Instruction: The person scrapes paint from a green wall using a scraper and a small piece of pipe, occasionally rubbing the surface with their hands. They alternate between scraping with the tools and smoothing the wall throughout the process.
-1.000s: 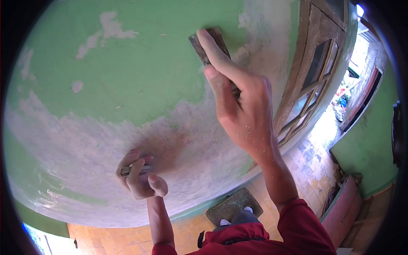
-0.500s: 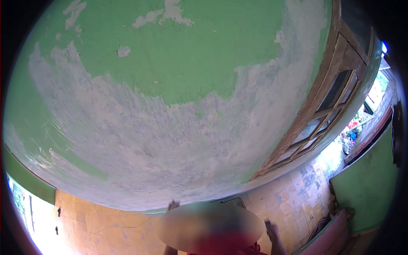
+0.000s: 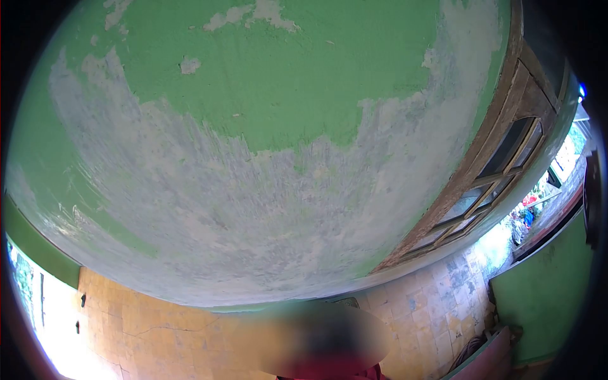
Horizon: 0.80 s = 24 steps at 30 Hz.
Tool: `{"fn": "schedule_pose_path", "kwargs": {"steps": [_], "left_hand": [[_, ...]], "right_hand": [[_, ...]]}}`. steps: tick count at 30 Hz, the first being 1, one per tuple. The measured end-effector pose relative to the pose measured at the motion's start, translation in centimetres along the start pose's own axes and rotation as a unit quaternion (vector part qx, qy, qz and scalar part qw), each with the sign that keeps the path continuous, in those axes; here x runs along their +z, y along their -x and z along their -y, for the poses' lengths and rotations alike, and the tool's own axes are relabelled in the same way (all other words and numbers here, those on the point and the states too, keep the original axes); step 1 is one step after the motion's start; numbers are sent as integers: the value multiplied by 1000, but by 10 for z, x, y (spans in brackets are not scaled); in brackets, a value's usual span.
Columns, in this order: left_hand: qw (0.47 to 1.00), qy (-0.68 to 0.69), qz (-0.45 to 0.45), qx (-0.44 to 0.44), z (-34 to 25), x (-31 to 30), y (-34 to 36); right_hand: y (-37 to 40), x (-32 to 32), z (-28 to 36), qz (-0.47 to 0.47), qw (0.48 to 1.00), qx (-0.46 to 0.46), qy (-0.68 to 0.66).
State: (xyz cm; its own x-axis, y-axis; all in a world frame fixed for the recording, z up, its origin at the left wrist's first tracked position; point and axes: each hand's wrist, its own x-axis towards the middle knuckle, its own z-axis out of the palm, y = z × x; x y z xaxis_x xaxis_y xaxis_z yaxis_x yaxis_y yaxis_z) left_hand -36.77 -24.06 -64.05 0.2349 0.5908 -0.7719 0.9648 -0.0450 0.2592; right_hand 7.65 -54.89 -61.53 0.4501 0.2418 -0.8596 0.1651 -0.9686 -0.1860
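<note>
Neither of my hands shows now; a blurred patch covers the bottom middle, and a bit of red clothing (image 3: pixel 335 368) shows at its lower edge. In front of me rises a green wall (image 3: pixel 278 82). A broad band of its paint is scraped off, leaving a grey-white bare surface (image 3: pixel 253 209). The upper edge of this band is ragged, and small chips are gone from the green above it.
A brown wooden window frame (image 3: pixel 465 168) with glass panes runs down the right side. Orange tiles cover the floor (image 3: pixel 164 323). At the right stand a green panel (image 3: pixel 544 291) and a pinkish board (image 3: pixel 487 358), with coiled dark cord (image 3: pixel 468 350) beside it. Bright openings lie at both sides.
Both hands, visible low on either side of the blurred patch before, have dropped out of view. A dark object seemed to be at the right hand. The view has shifted slightly.
</note>
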Motion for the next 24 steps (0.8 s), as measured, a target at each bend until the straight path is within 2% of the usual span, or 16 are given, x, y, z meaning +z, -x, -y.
{"fn": "schedule_pose_path", "kwargs": {"steps": [3, 4, 5, 6, 7, 8, 9, 10, 12, 13, 16, 17, 18, 20, 22, 24], "left_hand": [[959, -216, -1, 184, -51, -33, -79], [912, -310, -25, 267, -92, -59, -105], [981, -7, -67, 180, -126, -76, -130], [986, -12, -61, 152, -174, -108, -144], [970, 92, -172, 145, -225, -133, -137], [922, 72, -240, 296, -246, -145, -167], [919, 199, -212, 265, -320, -205, -89], [909, 206, -211, 295, -353, -220, -76], [899, 230, -176, 329, -403, -255, -43], [899, 250, -137, 334, -428, -273, -6], [776, 483, -91, 395, -481, -315, 115], [729, 547, -81, 403, -497, -328, 151], [711, 528, -122, 448, -512, -339, 178], [692, 504, -163, 491, -540, -359, 213], [690, 390, -350, 499, -565, -375, 236], [668, 428, -338, 506, -582, -393, 246]], "right_hand": [[-108, -42, 26, -55, 967, -143, 202], [-108, -92, 78, 12, 995, -75, 70], [-115, -129, 126, 13, 992, -72, 99], [-108, -166, 177, -6, 991, -71, 114], [-118, -193, 211, 15, 980, -134, 147], [-104, -220, 258, 29, 963, -153, 219], [-57, -249, 308, -8, 956, -178, 234], [1, -274, 345, -47, 946, -204, 249], [50, -299, 381, -80, 881, -427, 187], [98, -311, 397, -74, 881, -449, 131], [227, -332, 417, -121, 809, -573, -55], [248, -336, 421, -205, 783, -585, -45], [264, -338, 423, -286, 754, -591, -37], [290, -346, 430, -323, 730, -599, -61], [314, -352, 434, -361, 703, -607, -83], [330, -360, 438, -391, 632, -660, -108]]}}
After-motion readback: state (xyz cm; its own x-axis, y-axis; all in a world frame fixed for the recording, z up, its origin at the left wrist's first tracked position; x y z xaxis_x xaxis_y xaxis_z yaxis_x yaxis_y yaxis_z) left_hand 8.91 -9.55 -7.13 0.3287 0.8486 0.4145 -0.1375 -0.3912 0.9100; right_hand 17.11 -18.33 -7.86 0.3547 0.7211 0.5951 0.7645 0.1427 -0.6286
